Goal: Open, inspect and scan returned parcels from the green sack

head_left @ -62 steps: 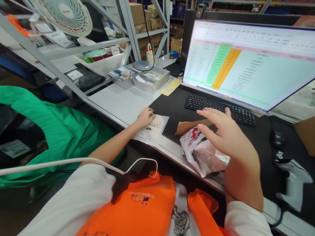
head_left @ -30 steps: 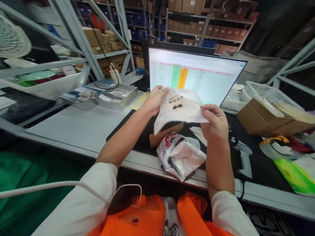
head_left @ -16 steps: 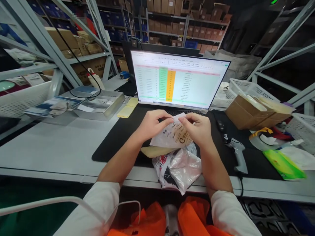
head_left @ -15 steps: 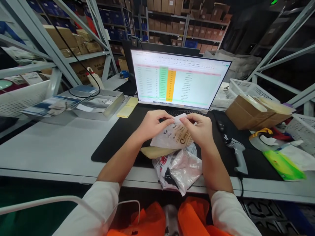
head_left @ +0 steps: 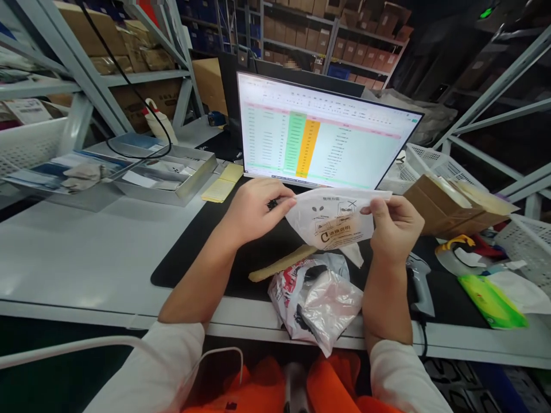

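Observation:
A white printed paper sheet (head_left: 333, 218), possibly a flat bag, is stretched between my two hands in front of the monitor. My left hand (head_left: 260, 209) pinches its upper left corner between thumb and fingers. At the upper right edge, my right hand (head_left: 394, 223) grips it the same way. Black line drawings and a brown printed patch show on its face. Below lies a crumpled plastic bag (head_left: 316, 298) with red and black print and a clear, shiny part, close to the desk's front edge. A yellowish strip (head_left: 282, 264) rests just behind that bag.
Behind my hands stands a monitor (head_left: 327, 137) showing a spreadsheet. A barcode scanner (head_left: 419, 287), a green packet (head_left: 493, 301), a tape roll (head_left: 456, 255) and a cardboard box (head_left: 451, 209) are on the right. Yellow notes (head_left: 222, 183) and an open grey box (head_left: 172, 178) sit left.
My hands have moved apart, the right one to the right, and the sheet between them is now spread flat. The view has shifted slightly.

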Demonstrator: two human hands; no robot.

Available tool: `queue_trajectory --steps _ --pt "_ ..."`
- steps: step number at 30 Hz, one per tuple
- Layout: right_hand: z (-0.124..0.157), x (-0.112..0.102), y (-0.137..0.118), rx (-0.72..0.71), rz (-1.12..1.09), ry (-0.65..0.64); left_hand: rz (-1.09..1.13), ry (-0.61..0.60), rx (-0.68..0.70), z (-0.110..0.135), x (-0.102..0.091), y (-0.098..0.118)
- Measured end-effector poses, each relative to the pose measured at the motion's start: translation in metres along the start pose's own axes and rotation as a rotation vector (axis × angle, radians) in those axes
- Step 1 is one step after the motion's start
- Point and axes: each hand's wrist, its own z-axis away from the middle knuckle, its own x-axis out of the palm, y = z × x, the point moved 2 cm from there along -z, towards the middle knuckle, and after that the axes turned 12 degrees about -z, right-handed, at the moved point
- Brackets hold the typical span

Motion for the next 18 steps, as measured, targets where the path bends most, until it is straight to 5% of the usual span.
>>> queue_trajectory --steps 4,8,13,18 --pt "0.001 0.002 0.006 0.044 -0.022 -0.113 0.134 -0.121 -0.047 0.001 0.01 0.002" --pt "0.0 0.0 0.008 0.014 -0.021 -0.169 0.22 -0.072 -0.227 -0.001 0.019 -0.005" --pt "0.013 0.002 -0.017 -0.335 0.213 -0.058 0.344 0.001 -0.369 0.001 0.022 -0.005" --pt "0.025 0.024 -0.03 -0.414 0.368 -0.435 0.354 0.058 -0.243 0.006 0.02 0.02"
